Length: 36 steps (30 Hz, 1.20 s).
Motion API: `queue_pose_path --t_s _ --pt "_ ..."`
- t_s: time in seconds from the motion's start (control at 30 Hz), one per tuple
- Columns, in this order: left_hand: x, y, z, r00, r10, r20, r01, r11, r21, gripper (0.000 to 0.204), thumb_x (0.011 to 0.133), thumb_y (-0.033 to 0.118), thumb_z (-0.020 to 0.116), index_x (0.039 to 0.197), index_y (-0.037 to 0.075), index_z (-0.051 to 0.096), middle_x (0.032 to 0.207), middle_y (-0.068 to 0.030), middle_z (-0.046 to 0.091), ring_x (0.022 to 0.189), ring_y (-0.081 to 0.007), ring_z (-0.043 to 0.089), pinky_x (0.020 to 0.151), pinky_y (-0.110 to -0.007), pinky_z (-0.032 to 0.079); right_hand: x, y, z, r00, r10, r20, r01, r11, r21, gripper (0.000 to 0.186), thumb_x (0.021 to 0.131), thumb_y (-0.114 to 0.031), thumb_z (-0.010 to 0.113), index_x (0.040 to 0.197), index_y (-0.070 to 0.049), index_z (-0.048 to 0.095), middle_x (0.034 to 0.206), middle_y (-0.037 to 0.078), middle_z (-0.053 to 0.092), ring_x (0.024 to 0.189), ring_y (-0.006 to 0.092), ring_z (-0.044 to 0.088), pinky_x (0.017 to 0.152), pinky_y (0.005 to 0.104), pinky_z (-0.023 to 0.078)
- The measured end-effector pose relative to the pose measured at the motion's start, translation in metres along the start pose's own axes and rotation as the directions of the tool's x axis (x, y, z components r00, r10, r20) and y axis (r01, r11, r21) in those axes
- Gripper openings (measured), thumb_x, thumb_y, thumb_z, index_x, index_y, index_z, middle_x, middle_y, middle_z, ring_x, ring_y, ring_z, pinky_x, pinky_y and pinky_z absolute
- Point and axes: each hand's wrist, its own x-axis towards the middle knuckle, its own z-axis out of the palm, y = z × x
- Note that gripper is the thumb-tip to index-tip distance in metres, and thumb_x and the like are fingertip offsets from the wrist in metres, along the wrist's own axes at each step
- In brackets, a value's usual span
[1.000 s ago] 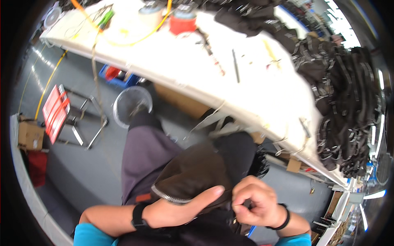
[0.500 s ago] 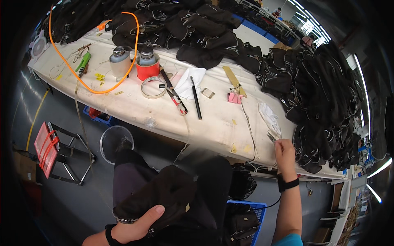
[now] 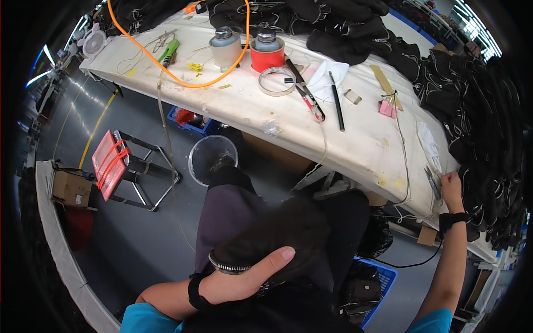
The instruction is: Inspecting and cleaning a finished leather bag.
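My left hand [image 3: 244, 282] is closed on a dark fabric piece [image 3: 277, 236] over my lap, its thumb lying on top. A metal zipper edge [image 3: 227, 267] curves along the piece's left end. Far to the right, my right hand [image 3: 452, 191] is at the table's edge with fingers pinched together. Silver thread snips [image 3: 432, 182] are right beside those fingertips; whether the fingers grip them or something smaller cannot be made out. Just beyond the snips lies a crumpled white cloth [image 3: 428, 145].
Black zippered pieces [image 3: 472, 116] pile along the table's [image 3: 222, 102] back and right. On it are a red-wrapped pot [image 3: 267, 58], tape roll [image 3: 277, 81], black pen [image 3: 336, 102], cutter [image 3: 308, 94] and orange tube [image 3: 205, 85]. Below are a clear bin [image 3: 213, 158], stool [image 3: 109, 165] and blue crate [image 3: 386, 291].
The whole view has swung left, so the table and stool appear farther right. My right hand has shifted slightly beside the snips, which now show more fully. My left hand keeps hold of the fabric piece.
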Motion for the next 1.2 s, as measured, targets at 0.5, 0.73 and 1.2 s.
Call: queue_pose_path --t_s 0.5,0.73,1.2 --pt "-0.005 0.01 0.006 0.994 -0.048 0.098 0.007 0.924 0.382 0.043 0.082 0.02 0.07 0.118 0.002 0.058 0.114 -0.0105 0.062 0.103 -0.0248 0.058 0.091 -0.031 0.045 -0.03 0.025 -0.035 0.993 0.1 0.066 -0.094 0.311 0.946 0.038 0.097 -0.009 0.048 0.132 0.005 0.046 0.106 0.005 0.059 0.091 0.0096 0.057 0.084 0.0216 0.046" --pt "-0.002 0.003 0.001 0.977 0.088 0.194 -0.181 0.822 0.54 0.044 0.079 0.017 0.072 0.117 0.002 0.058 0.108 -0.0095 0.063 0.095 -0.0236 0.059 0.086 -0.03 0.046 -0.069 -0.027 -0.034 0.979 0.156 -0.134 0.088 0.268 0.959 0.034 0.099 -0.014 0.049 0.128 0.002 0.05 0.1 0.004 0.061 0.088 0.0092 0.057 0.079 0.0216 0.047" --pt "0.01 0.006 0.026 0.98 0.0 0.199 -0.066 0.943 0.326 0.043 0.089 0.011 0.063 0.129 -0.001 0.05 0.126 -0.0101 0.059 0.116 -0.0187 0.054 0.098 -0.03 0.041 -0.053 -0.047 -0.017 0.935 -0.301 -0.19 0.283 0.952 -0.112 0.034 0.089 0.0 0.049 0.123 -0.001 0.056 0.114 0.02 0.057 0.101 0.0308 0.058 0.088 0.0346 0.046"
